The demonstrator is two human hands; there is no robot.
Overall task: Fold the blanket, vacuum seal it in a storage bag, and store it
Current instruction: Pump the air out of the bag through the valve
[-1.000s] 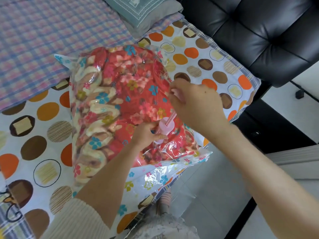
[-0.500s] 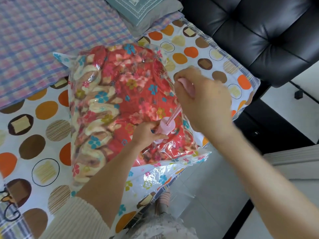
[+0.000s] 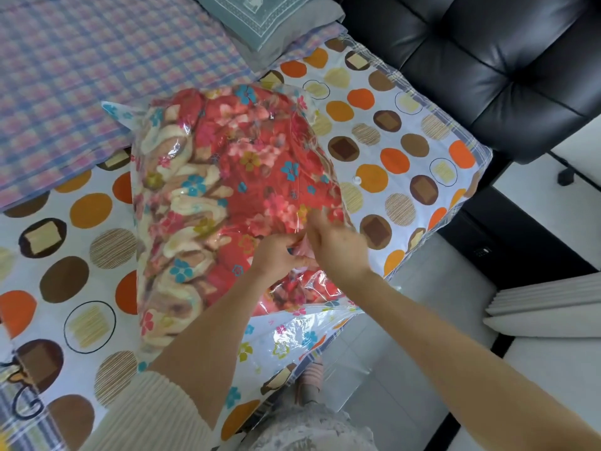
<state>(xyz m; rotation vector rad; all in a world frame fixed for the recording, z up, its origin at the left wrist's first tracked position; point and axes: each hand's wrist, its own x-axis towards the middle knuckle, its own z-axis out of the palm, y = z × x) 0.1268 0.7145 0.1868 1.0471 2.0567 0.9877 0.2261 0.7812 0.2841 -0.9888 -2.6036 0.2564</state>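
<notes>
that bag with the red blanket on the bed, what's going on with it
A person is working on a clear storage bag holding a folded red flowered blanket, which lies on a spotted sheet. Both hands meet at a pink pump on the bag's near end: the left hand steadies it, the right hand presses from above. The bag looks puffy, not flat.

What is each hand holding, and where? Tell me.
Both hands meet at a pink pump on the bag, near its front edge. The left hand pinches its left side; the right hand covers its right. Their exact grip is hidden.
</notes>
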